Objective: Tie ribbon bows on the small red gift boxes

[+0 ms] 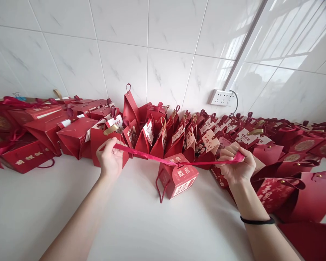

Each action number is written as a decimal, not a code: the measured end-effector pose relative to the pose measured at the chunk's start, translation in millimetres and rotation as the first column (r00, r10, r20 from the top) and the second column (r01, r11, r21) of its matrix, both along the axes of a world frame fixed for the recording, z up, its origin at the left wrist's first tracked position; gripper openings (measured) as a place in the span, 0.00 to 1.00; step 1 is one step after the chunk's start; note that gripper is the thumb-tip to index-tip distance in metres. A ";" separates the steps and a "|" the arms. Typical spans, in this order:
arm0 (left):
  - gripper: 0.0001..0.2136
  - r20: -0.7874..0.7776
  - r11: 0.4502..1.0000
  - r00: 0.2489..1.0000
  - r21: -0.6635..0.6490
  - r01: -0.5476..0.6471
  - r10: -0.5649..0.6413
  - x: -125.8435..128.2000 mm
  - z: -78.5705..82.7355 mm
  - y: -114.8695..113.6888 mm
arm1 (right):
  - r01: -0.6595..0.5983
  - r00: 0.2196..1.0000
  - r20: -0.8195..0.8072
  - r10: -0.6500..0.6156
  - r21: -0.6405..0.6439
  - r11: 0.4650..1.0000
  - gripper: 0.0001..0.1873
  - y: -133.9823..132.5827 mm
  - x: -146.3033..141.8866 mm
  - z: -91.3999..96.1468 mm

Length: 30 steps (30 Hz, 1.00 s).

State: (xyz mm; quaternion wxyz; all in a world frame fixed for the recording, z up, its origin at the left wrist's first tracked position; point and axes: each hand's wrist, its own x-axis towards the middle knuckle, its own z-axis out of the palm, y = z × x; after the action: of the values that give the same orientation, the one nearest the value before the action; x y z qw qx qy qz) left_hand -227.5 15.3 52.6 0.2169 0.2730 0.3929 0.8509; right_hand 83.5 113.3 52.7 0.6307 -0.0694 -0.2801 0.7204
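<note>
A small red gift box with pale printed characters sits on the white tabletop, a dark red cord handle hanging at its left side. Across its top runs a dark pink ribbon, stretched nearly straight out to both sides and crossing at the box's top. My left hand is closed on the ribbon's left part, in front of a red box. Closed on the right end is my right hand, raised near the packed row of boxes. Both hands are apart from the gift box itself.
Rows of red gift boxes with ribbon loops line the back of the white table. More large red boxes crowd the right side; others stand at left. A power strip hangs on the tiled wall.
</note>
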 end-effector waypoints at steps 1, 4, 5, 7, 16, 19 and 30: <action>0.20 0.057 1.000 0.998 0.029 0.003 -0.004 -0.1 0.6 -0.5 | -0.012 1.000 -0.007 0.012 0.000 1.000 0.22 0.1 0.8 -0.5; 0.20 0.160 0.997 0.987 0.074 0.010 -0.022 -0.4 0.2 -1.4 | -0.008 1.000 0.015 0.008 0.015 1.000 0.23 2.0 0.8 -3.3; 0.20 0.159 0.997 0.987 0.070 0.024 -0.035 0.5 -0.1 -1.1 | 0.004 0.998 0.055 -0.005 0.024 1.000 0.22 2.4 -0.9 -3.5; 0.20 0.127 0.996 0.989 0.048 0.072 -0.078 5.4 1.1 1.3 | 0.062 0.984 0.165 -0.068 0.044 0.997 0.17 2.0 -8.1 -0.2; 0.17 -0.241 0.881 0.869 0.096 0.463 -0.431 71.7 83.7 24.4 | 0.052 0.826 0.502 -0.256 0.385 0.922 0.17 -21.7 -71.9 84.5; 0.15 -0.298 0.830 0.815 0.110 0.547 -0.498 88.3 107.1 19.2 | 0.045 0.803 0.525 -0.284 0.421 0.906 0.15 -31.4 -84.1 95.1; 0.17 -0.279 0.822 0.827 0.170 0.544 -0.489 72.7 113.7 -4.7 | -0.447 0.840 0.527 0.133 0.531 0.720 0.22 -41.2 -48.3 94.5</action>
State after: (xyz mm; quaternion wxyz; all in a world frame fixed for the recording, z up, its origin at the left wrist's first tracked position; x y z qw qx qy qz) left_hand -154.8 10.6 166.3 0.3600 0.4875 0.2185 0.7648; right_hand 35.2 72.2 147.3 0.4080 0.0284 -0.6526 0.6379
